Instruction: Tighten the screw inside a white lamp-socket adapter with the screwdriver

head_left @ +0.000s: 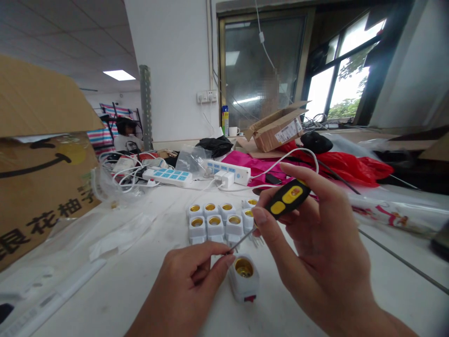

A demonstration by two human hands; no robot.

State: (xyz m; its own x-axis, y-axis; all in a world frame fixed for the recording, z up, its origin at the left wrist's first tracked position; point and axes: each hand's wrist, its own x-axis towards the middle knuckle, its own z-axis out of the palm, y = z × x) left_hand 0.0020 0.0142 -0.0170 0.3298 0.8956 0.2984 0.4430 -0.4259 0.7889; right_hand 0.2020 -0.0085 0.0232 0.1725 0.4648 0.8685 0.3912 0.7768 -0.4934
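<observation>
My right hand [315,243] is closed around the black and yellow handle of a screwdriver [286,200], whose thin metal shaft slants down to the left. My left hand [189,281] pinches the tip of that shaft between thumb and forefinger. Just below the tip, a white lamp socket adapter [244,281] with a brass threaded inside stands on the white table [115,290]. Behind it several more white socket adapters [214,223] stand in rows.
A large cardboard box [38,164] fills the left side. White power strips [168,177] and tangled cables lie further back, with an open carton [277,126], red and pink plastic bags [343,164] and a clear bag [393,210] at right. A person sits far back left.
</observation>
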